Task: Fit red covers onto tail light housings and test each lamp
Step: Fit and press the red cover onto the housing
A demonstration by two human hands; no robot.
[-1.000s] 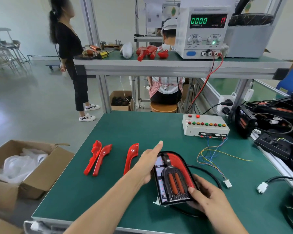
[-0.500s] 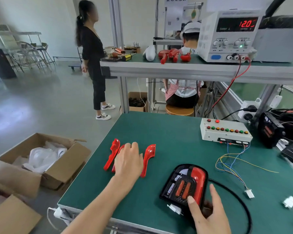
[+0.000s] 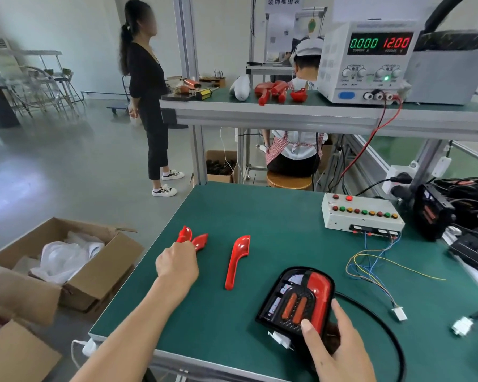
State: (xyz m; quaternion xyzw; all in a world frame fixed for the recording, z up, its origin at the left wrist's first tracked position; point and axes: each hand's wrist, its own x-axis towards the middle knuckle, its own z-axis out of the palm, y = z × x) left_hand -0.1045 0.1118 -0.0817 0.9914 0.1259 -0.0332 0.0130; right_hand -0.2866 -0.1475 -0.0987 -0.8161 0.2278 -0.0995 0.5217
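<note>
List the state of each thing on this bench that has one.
Power supply: on, reads 0.000 and 12.00.
Switch box: one red lamp lit.
Housing: lying flat, held by right hand.
White plug: unplugged, loose.
Left hand: grips a red cover.
Lone cover: lying free.

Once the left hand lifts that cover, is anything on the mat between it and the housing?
Only the lone red cover lies between the left hand and the tail light housing; otherwise bare mat.

1 head cam, looks fwd & down over green bench [image 3: 287,216]; hands near, workshop beyond.
</note>
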